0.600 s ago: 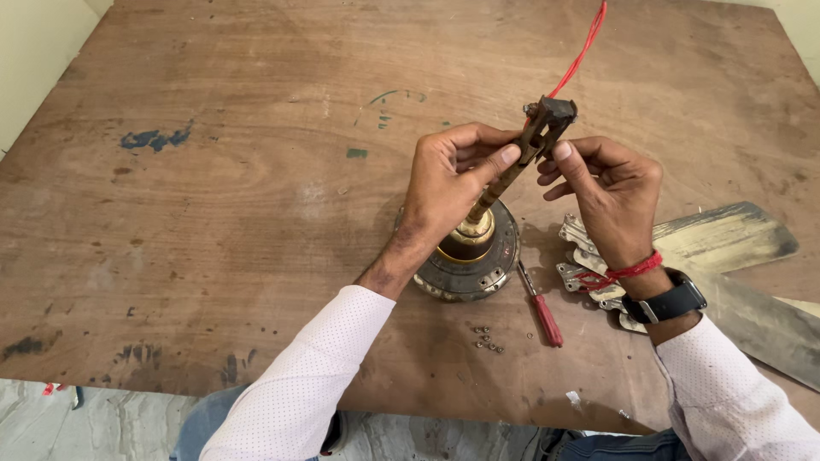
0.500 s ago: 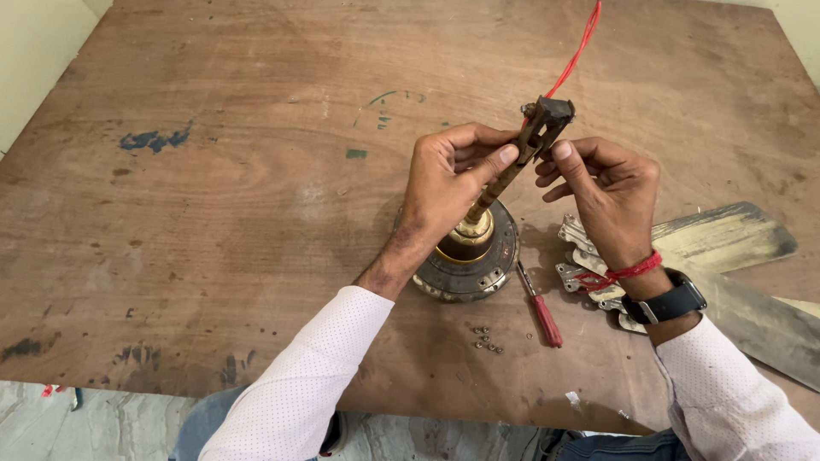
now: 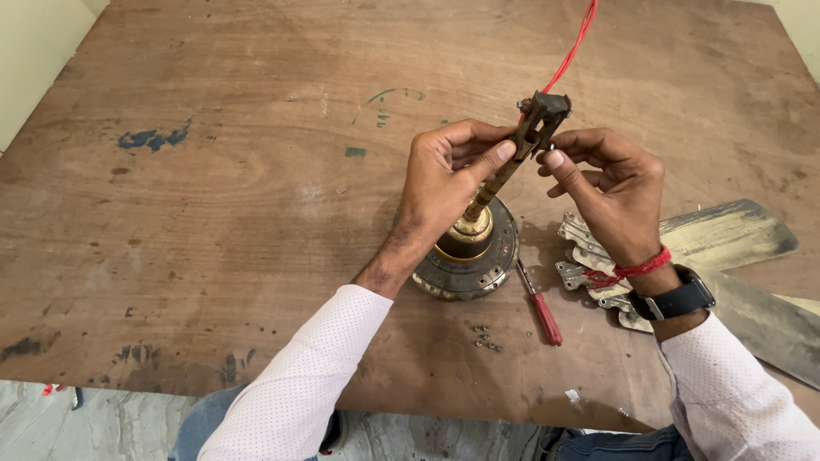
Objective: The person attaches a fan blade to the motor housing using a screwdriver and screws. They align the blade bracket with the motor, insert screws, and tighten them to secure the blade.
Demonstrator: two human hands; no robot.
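Above the table centre: both hands are meeting at the top of an upright metal rod (image 3: 504,171).
Left hand (image 3: 444,183): fingers are curling around the upper rod, thumb pressing along it just under the bracket; closed on the rod.
Right hand (image 3: 611,192): fingertips are pinching narrowly at the side of the dark bracket (image 3: 540,111) capping the rod; whether a small part is sitting between them cannot be told.
Step in hand: judging by the grip, the person is working a small fastening at the bracket while the left hand is steadying the shaft.
Next move calls for: a firm hold on the rod and fine fingertip turning, by estimate.
Rod and base: brownish, tarnished shaft rising from a brass-coloured collar on a round, grimy fan motor (image 3: 470,260) resting on the table.
Red wire (image 3: 574,47): thin, running up from the bracket out of view.
Nearby: red-handled screwdriver (image 3: 540,306) lying just right of the motor; tiny screws (image 3: 487,339) scattered in front.
Far right: worn, pale fan blades (image 3: 726,239) lying flat, with metal brackets.
Table (image 3: 213,171): scuffed brown wood, blue paint stains.
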